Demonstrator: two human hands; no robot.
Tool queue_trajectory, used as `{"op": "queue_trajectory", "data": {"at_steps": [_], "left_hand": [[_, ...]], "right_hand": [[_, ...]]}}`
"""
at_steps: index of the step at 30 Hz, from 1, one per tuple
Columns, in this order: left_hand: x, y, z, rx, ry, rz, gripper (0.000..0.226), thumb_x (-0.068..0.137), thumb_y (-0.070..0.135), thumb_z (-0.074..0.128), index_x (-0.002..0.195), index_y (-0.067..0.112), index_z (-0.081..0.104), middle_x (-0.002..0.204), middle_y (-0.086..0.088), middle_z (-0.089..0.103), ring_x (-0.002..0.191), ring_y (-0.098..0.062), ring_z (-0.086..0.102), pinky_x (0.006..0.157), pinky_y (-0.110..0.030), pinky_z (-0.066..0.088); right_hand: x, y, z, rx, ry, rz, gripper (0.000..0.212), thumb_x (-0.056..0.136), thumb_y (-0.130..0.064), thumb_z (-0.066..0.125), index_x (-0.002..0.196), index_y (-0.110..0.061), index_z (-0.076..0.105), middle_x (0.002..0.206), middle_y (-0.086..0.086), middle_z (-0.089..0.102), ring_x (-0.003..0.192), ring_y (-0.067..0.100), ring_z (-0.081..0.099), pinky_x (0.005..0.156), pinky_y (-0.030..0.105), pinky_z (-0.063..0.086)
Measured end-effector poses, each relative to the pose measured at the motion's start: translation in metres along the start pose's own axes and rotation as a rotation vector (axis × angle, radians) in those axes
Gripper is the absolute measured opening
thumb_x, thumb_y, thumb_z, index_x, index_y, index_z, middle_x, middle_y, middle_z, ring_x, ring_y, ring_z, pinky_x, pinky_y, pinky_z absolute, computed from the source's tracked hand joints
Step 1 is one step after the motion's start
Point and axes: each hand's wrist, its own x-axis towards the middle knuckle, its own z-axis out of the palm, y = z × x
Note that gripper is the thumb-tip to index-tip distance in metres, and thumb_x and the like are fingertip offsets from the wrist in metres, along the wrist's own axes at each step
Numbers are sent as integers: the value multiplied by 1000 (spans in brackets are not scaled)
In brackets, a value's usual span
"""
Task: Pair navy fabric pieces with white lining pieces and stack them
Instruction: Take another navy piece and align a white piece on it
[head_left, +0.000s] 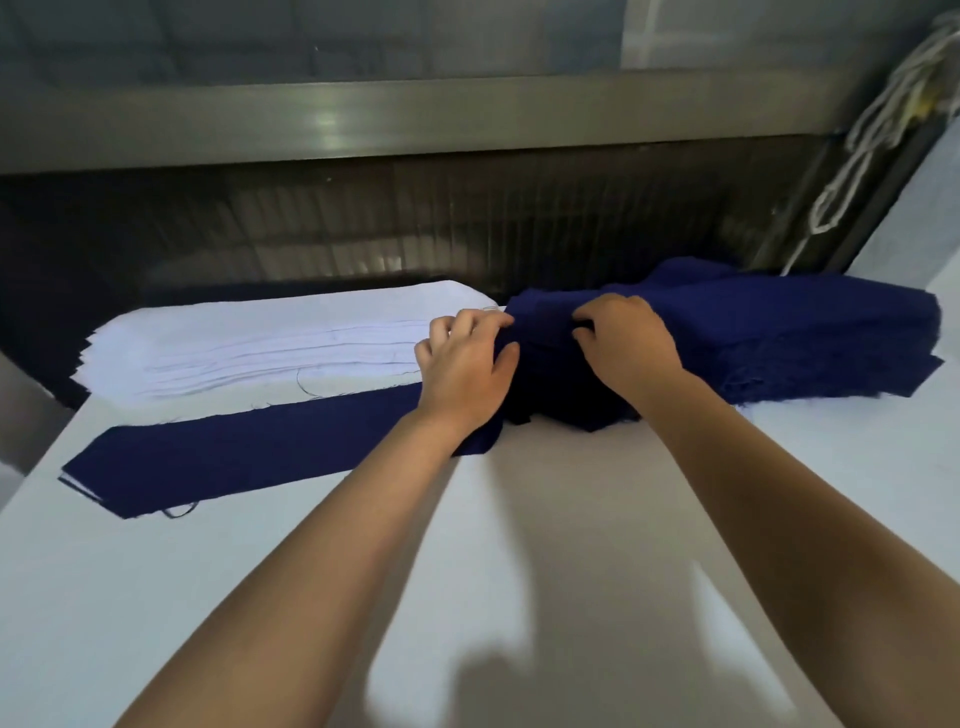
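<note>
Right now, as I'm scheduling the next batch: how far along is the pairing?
Done: a thin paired stack, navy over white, lies in front. In hand: left hand and right hand pinch fabric atop the navy pile. Left: that pile and the white lining stack look thick.

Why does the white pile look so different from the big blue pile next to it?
The white pile is pale and lies flat in even layers; the navy pile is dark and rumpled on top. The white pile sits left, the navy pile right. The left hand and right hand grip the navy pile's cloth; neither visibly grips the white pile. Both are stacks of cut cloth on the same table.
</note>
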Motion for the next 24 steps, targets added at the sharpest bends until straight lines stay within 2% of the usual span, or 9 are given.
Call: {"op": "queue_trajectory", "data": {"at_steps": [3,5,9,14,19,24], "left_hand": [[-1,2,6,-8,-20,38,35,99,32,45,133,29,51,135,8,46,122,-20,29,85,-26,15],[-1,4,9,-12,-10,48,34,99,32,44,132,29,52,135,9,46,121,-19,28,85,-26,14],[-1,10,14,4,21,50,32,100,32,42,130,30,52,135,11,44,121,-17,26,84,-27,12],[0,16,18,-139,20,-49,25,99,36,45,118,27,57,128,8,47,121,-19,27,86,-28,13],[12,24,12,-248,-8,-113,23,96,45,48,101,26,61,112,11,45,119,-17,28,89,-30,18],[23,34,11,-234,-53,-215,24,95,50,46,93,30,59,114,6,47,119,-21,31,91,-34,22]], "right_hand": [[8,6,-5,16,-33,-8,26,96,-20,48,117,-13,61,117,11,59,104,28,54,85,37,43],[10,7,-5,-14,-59,-43,27,95,-28,50,115,-14,62,113,9,61,100,25,55,81,34,43],[11,8,-5,-32,-86,-70,36,91,-38,55,117,-14,61,114,8,60,103,24,54,86,37,46],[15,12,-7,37,-83,-63,21,93,-26,54,108,-19,67,107,5,64,94,21,57,82,35,47],[12,16,1,150,16,-23,16,93,-21,54,102,-19,67,108,5,63,99,21,56,87,37,47],[11,20,4,224,71,-7,13,92,-16,55,96,-14,67,102,4,65,102,23,55,88,38,47]]}}
